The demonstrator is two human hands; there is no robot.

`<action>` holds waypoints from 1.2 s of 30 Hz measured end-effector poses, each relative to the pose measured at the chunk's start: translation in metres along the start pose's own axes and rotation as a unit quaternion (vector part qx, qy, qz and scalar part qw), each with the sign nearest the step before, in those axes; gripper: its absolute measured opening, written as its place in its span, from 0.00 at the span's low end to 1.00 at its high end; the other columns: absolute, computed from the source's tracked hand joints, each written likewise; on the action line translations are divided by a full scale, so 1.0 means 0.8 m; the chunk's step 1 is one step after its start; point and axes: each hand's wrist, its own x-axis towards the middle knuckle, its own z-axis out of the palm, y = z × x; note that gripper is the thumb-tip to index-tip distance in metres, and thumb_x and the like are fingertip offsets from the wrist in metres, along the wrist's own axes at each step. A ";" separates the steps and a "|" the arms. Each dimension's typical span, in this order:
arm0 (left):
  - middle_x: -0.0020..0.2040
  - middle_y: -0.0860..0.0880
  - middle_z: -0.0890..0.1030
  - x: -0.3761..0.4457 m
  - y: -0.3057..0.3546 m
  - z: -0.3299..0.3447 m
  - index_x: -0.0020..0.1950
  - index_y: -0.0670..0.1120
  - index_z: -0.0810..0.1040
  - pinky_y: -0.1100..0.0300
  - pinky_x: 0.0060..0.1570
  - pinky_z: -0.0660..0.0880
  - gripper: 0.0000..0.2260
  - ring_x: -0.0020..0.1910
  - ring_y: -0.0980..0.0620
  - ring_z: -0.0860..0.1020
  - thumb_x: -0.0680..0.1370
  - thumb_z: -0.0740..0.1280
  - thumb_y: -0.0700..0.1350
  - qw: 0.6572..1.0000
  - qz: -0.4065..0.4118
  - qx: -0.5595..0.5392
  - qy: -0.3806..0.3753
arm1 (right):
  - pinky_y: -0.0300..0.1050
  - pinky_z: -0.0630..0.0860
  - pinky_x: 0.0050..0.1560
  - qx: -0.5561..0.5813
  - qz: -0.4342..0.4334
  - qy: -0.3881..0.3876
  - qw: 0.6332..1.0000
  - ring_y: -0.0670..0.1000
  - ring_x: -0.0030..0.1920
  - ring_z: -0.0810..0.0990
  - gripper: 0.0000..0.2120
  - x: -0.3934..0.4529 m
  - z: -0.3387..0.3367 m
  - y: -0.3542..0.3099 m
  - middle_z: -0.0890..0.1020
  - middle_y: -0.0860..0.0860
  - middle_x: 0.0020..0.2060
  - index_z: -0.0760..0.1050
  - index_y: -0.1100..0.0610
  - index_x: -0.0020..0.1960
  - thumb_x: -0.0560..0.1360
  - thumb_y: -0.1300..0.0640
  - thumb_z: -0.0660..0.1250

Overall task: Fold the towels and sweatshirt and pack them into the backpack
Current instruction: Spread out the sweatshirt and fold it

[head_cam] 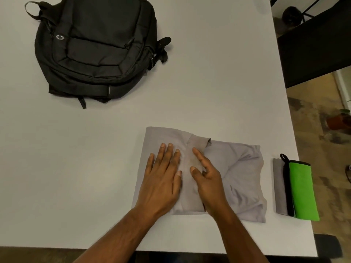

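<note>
- both hands down on the pale grey sweatshirt (237, 168), which lies folded near the front edge of the white table (209, 82), its long axis running nine to three.
- left hand (161, 183) is flat, fingers straight, pressing the sweatshirt's left half.
- right hand (207, 179) presses just beside it at three o'clock, forefinger out, other fingers loosely curled; neither hand grips cloth.
- the unpressed half of the sweatshirt spreads toward three o'clock, so the right hand looks nearer for the next fold.
- folded towels (296, 188), grey and green, sit apart at three o'clock by the table's edge.
- black backpack (95, 48) lies well apart at eleven o'clock, apparently zipped.
- patterned floor (322, 130) beyond the table's right edge.
</note>
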 end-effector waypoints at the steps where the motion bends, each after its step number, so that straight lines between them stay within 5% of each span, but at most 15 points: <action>1: 0.84 0.46 0.51 0.002 -0.002 0.010 0.84 0.48 0.53 0.45 0.79 0.46 0.27 0.83 0.49 0.47 0.85 0.48 0.54 0.999 0.004 0.032 -0.018 | 0.36 0.66 0.73 -0.009 0.011 0.007 1.000 0.31 0.68 0.70 0.26 0.004 -0.011 0.009 0.72 0.30 0.68 0.70 0.40 0.72 0.82 0.65 0.63; 6: 0.83 0.42 0.52 0.000 -0.025 0.061 0.83 0.44 0.57 0.41 0.78 0.50 0.29 0.83 0.44 0.50 0.86 0.46 0.58 0.985 0.021 0.135 -0.103 | 0.50 0.67 0.76 -0.071 0.038 -0.005 0.997 0.37 0.71 0.69 0.24 0.022 -0.028 0.053 0.72 0.37 0.71 0.70 0.43 0.75 0.82 0.61 0.64; 13: 0.84 0.43 0.51 -0.002 -0.027 0.066 0.84 0.45 0.53 0.42 0.79 0.49 0.29 0.83 0.45 0.49 0.85 0.49 0.58 0.987 0.001 0.143 -0.077 | 0.34 0.61 0.75 -0.107 -0.023 -0.030 0.994 0.35 0.74 0.65 0.26 0.024 -0.026 0.048 0.69 0.39 0.74 0.67 0.44 0.76 0.83 0.64 0.62; 19: 0.83 0.43 0.53 -0.007 -0.029 0.062 0.83 0.43 0.54 0.41 0.79 0.52 0.30 0.83 0.45 0.50 0.85 0.51 0.58 0.986 -0.024 0.145 -0.075 | 0.46 0.64 0.77 -0.100 0.029 -0.022 0.994 0.35 0.73 0.65 0.25 0.029 -0.028 0.058 0.69 0.37 0.74 0.67 0.40 0.75 0.83 0.60 0.63; 26: 0.82 0.42 0.57 -0.012 -0.038 0.044 0.82 0.40 0.58 0.39 0.79 0.53 0.30 0.83 0.45 0.53 0.84 0.49 0.56 0.985 -0.062 0.156 -0.042 | 0.37 0.63 0.75 -0.037 0.010 -0.070 0.997 0.35 0.73 0.66 0.26 0.032 -0.013 0.040 0.69 0.35 0.73 0.69 0.44 0.75 0.82 0.65 0.63; 33: 0.84 0.44 0.53 -0.021 -0.065 0.042 0.83 0.42 0.55 0.39 0.79 0.54 0.31 0.83 0.45 0.51 0.84 0.50 0.57 0.984 -0.052 0.161 -0.049 | 0.46 0.69 0.74 -0.101 0.015 -0.025 0.994 0.38 0.69 0.71 0.22 0.033 -0.009 0.058 0.71 0.39 0.70 0.69 0.39 0.71 0.83 0.60 0.64; 36: 0.84 0.43 0.52 -0.015 -0.054 0.038 0.83 0.43 0.54 0.39 0.79 0.51 0.31 0.83 0.44 0.49 0.84 0.49 0.57 0.985 -0.057 0.155 -0.039 | 0.52 0.74 0.68 -0.274 -0.058 0.108 0.954 0.49 0.68 0.73 0.16 0.030 0.000 0.045 0.69 0.49 0.71 0.74 0.48 0.70 0.82 0.55 0.66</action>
